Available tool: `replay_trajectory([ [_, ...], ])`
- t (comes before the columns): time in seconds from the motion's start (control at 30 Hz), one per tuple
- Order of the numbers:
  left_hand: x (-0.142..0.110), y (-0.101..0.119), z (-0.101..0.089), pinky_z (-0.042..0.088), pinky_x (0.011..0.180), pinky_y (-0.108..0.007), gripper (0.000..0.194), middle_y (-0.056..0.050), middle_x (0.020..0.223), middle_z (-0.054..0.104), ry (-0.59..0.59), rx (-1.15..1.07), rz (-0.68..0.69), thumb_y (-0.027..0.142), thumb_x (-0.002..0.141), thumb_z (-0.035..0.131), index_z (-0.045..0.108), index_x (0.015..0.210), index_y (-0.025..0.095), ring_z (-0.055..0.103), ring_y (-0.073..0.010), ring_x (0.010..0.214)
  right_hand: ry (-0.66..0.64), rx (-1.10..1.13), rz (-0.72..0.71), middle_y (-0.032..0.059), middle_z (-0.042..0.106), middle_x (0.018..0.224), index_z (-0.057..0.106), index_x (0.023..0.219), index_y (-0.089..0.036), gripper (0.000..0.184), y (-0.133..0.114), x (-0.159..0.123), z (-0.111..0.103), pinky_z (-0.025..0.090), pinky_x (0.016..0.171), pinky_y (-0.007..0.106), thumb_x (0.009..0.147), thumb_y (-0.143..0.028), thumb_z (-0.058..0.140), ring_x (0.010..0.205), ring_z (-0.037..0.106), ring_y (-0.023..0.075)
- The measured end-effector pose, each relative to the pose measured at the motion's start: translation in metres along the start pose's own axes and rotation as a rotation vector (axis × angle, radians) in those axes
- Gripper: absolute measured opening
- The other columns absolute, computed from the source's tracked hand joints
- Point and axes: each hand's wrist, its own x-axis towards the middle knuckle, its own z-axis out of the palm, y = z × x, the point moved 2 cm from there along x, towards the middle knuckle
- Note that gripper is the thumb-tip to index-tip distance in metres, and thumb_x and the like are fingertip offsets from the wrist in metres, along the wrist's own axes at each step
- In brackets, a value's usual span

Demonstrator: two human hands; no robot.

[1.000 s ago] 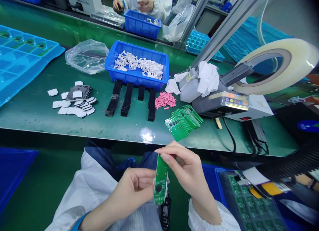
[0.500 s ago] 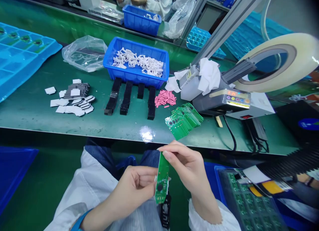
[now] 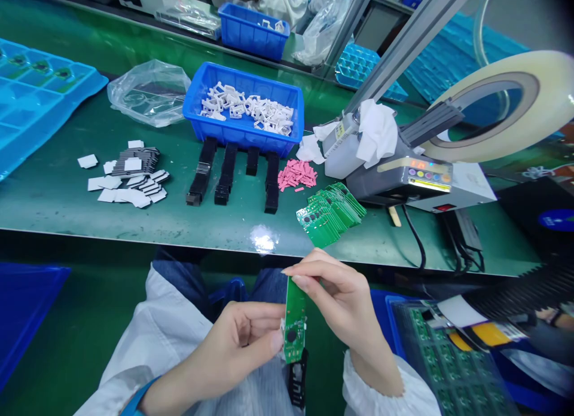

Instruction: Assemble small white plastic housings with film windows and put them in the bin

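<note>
In front of my lap, a green circuit board [image 3: 295, 311] hangs almost upright, its face with a black round chip turned toward me. My right hand [image 3: 338, 293] pinches its top edge between thumb and fingers. My left hand [image 3: 251, 329] is closed at the board's lower left edge, on a small white plastic holder [image 3: 282, 332] that shows partly behind the board. Most of that holder is hidden by the board and fingers. Beyond my hands, a fanned stack of similar green circuit boards [image 3: 329, 216] lies near the bench's front edge.
A blue bin [image 3: 244, 138] of white plastic parts stands mid-bench, with black strips [image 3: 224, 177] before it. Pink pieces [image 3: 296, 175] lie beside a tape dispenser [image 3: 399, 177]. White and grey pads [image 3: 134, 177] are at left. A tray of boards [image 3: 452, 356] sits lower right.
The board has turned slightly, and its lower end has shifted a little up and right. Both hands keep their hold.
</note>
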Motion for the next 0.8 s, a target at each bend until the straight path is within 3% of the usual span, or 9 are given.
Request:
replay_trajectory([
  [0.1, -0.001, -0.003, 0.000, 0.051, 0.085, -0.034, 0.036, -0.007, 0.097, 0.077, 0.013, 0.043, 0.021, 0.028, 0.079, 0.067, 0.066, 0.114, 0.023, 0.070, -0.0221, 0.092, -0.001, -0.047, -0.045, -0.0008, 0.066, 0.077, 0.068, 0.094, -0.024, 0.021, -0.002, -0.001, -0.001, 0.045, 0.065, 0.030, 0.088, -0.009, 0.055, 0.069, 0.057, 0.0129],
  [0.3, 0.003, -0.011, -0.004, 0.052, 0.068, -0.026, 0.041, -0.003, 0.077, 0.077, 0.242, 0.146, -0.012, 0.026, 0.074, 0.071, 0.065, 0.114, 0.018, 0.070, -0.0160, 0.072, -0.016, -0.177, -0.131, 0.0003, 0.065, 0.080, 0.064, 0.100, -0.024, 0.022, -0.005, -0.005, 0.003, 0.045, 0.065, 0.032, 0.089, -0.009, 0.053, 0.071, 0.058, 0.0143],
  [0.4, 0.005, -0.012, -0.008, 0.051, 0.069, -0.024, 0.043, -0.002, 0.077, 0.076, 0.268, 0.152, 0.009, 0.026, 0.072, 0.072, 0.063, 0.114, 0.018, 0.068, -0.0141, 0.071, 0.021, -0.182, -0.154, 0.0011, 0.065, 0.079, 0.064, 0.100, -0.024, 0.023, -0.005, -0.006, 0.010, 0.045, 0.064, 0.032, 0.089, -0.007, 0.051, 0.070, 0.058, 0.0141],
  [0.6, 0.006, -0.006, -0.026, 0.049, 0.066, -0.023, 0.023, -0.004, 0.072, 0.076, 0.332, 0.251, 0.052, 0.029, 0.065, 0.078, 0.074, 0.080, 0.014, 0.068, -0.0157, 0.069, 0.079, -0.145, -0.208, 0.0016, 0.064, 0.075, 0.063, 0.102, -0.021, 0.021, 0.006, 0.004, 0.023, 0.046, 0.060, 0.027, 0.087, -0.010, 0.053, 0.068, 0.057, 0.0136],
  [0.7, 0.006, 0.011, -0.043, 0.051, 0.072, -0.027, 0.030, -0.007, 0.078, 0.077, 0.359, 0.331, 0.106, 0.039, 0.068, 0.074, 0.072, 0.085, 0.014, 0.069, -0.0184, 0.074, 0.219, -0.215, -0.216, 0.0025, 0.063, 0.077, 0.063, 0.099, -0.021, 0.014, 0.027, 0.018, 0.018, 0.048, 0.060, 0.028, 0.088, -0.019, 0.055, 0.071, 0.058, 0.0156],
  [0.8, 0.009, 0.056, -0.067, 0.052, 0.073, -0.028, 0.034, -0.007, 0.078, 0.076, 0.500, 0.406, 0.229, 0.045, 0.069, 0.072, 0.070, 0.084, 0.015, 0.069, -0.0188, 0.074, 0.377, -0.285, -0.256, 0.0047, 0.063, 0.081, 0.062, 0.093, -0.020, 0.013, 0.050, 0.032, 0.013, 0.048, 0.065, 0.031, 0.089, -0.015, 0.051, 0.077, 0.059, 0.0175],
])
